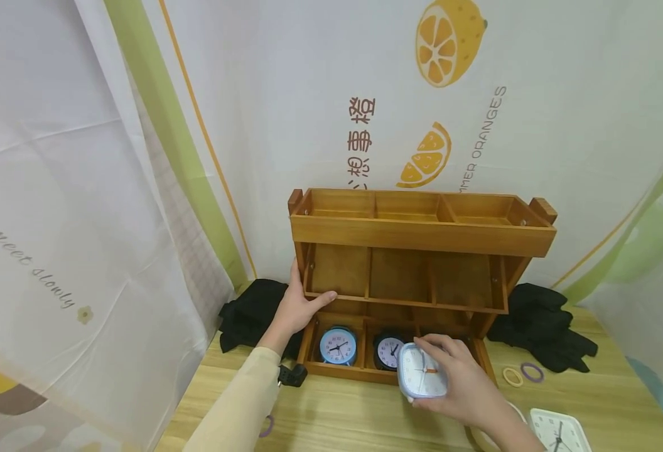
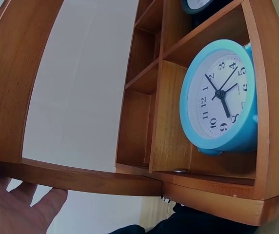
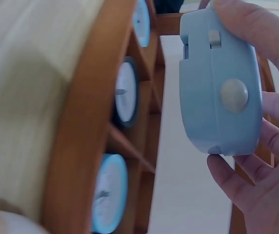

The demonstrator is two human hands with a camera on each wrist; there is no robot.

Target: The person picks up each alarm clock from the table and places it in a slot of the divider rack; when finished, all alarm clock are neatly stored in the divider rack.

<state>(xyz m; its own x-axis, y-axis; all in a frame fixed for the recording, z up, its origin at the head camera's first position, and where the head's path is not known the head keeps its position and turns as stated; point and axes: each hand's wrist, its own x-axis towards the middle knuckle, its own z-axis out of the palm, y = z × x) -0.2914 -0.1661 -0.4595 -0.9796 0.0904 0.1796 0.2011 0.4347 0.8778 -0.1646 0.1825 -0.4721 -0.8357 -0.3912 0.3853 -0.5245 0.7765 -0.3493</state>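
My right hand [image 1: 467,380] holds a pale blue rounded-square alarm clock [image 1: 422,371] by its edges, in front of the lowest tier of a tiered wooden organizer box [image 1: 422,235]. In the right wrist view the clock's side shows a round grey button. My left hand [image 1: 297,304] grips the box's left side, thumb across the front of the middle tray and fingers on the outside. A round blue alarm clock [image 2: 222,95] sits in the bottom left compartment. Beside it, in the middle compartment, is a black-rimmed clock [image 1: 389,351]. The right wrist view shows another light blue clock [image 3: 141,22] in the far compartment.
A white square clock [image 1: 560,432] lies on the table at the right, near a yellow ring [image 1: 513,376] and a purple ring [image 1: 532,372]. Black cloths [image 1: 540,326] lie on both sides of the box. A printed curtain [image 1: 286,94] hangs behind.
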